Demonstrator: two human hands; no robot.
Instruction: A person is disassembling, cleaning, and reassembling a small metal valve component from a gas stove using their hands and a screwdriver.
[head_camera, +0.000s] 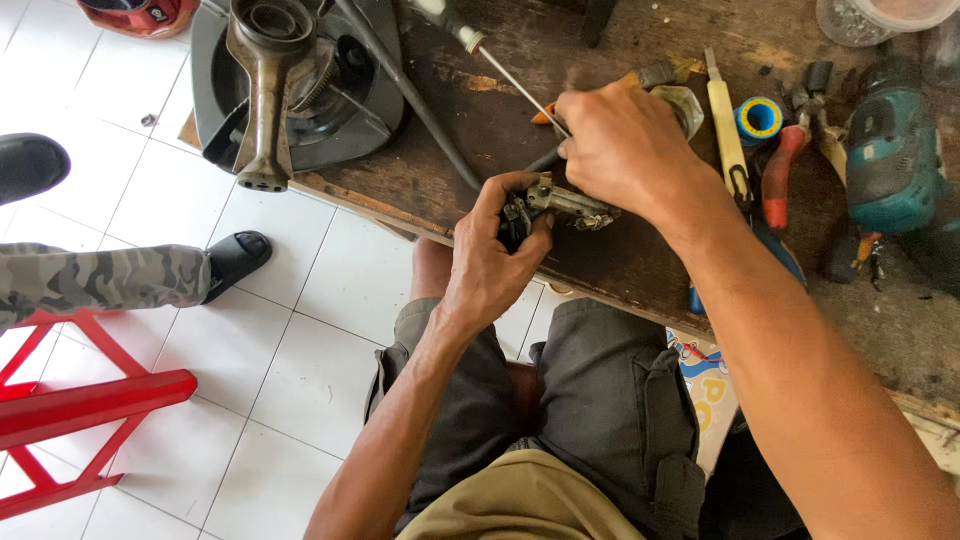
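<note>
My left hand (493, 255) grips a small grey metal part (560, 205) at the front edge of the wooden workbench (590, 265). My right hand (625, 150) is closed over a long thin screwdriver (500, 72). Its shaft slants up to the left, and its tip is hidden under my fingers above the metal part. The two hands almost touch.
A dark gas-stove body with a cast burner pipe (268, 100) lies at the bench's left end. Pliers (780, 175), a blue tape roll (759, 120), a yellow-handled tool (727, 125) and a teal power drill (892, 150) lie right. Another person's leg and sandal (235, 262) and a red stool (80, 400) stand left.
</note>
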